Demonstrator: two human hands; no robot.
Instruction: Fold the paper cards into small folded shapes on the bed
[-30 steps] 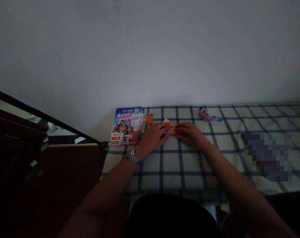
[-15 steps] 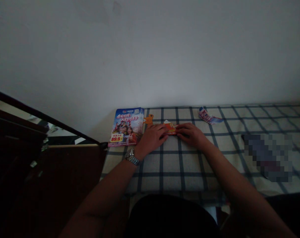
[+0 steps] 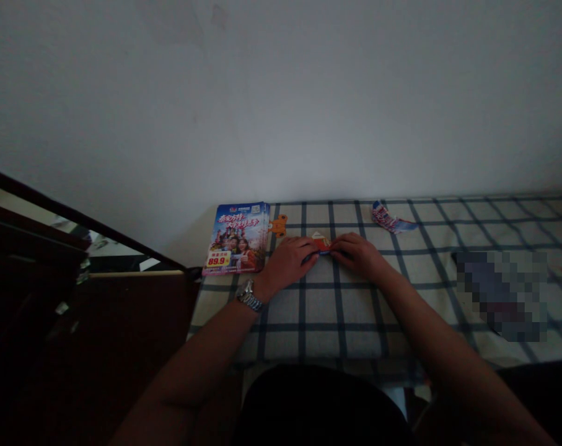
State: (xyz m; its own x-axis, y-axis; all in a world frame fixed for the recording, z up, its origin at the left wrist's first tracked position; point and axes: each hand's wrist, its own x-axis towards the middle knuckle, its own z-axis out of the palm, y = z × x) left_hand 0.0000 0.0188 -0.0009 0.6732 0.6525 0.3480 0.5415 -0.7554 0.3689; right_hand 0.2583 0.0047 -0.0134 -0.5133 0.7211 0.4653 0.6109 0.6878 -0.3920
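A small folded piece of paper (image 3: 321,243), red and orange with a whitish point at its far side, lies on the checked tablecloth (image 3: 320,310). My left hand (image 3: 292,259) is closed on its left end, with the fingers bent over the paper. On the right end, my right hand (image 3: 359,255) pinches the paper between thumb and fingers. A thin bluish strip shows along the near edge. My fingers cover both ends, so the full shape of the fold is hidden.
Left of my hands lies a stack of printed flyers (image 3: 237,238), with an orange cutout figure (image 3: 278,226) beside it. A crumpled flyer piece (image 3: 390,218) lies at the back. A blurred-out dark object (image 3: 499,297) is on the right. The wall (image 3: 308,99) borders the table's far edge.
Both hands have shifted slightly nearer to me, and the left one a little to the right. Less of the paper's red face shows between them, and more of the orange figure is visible.
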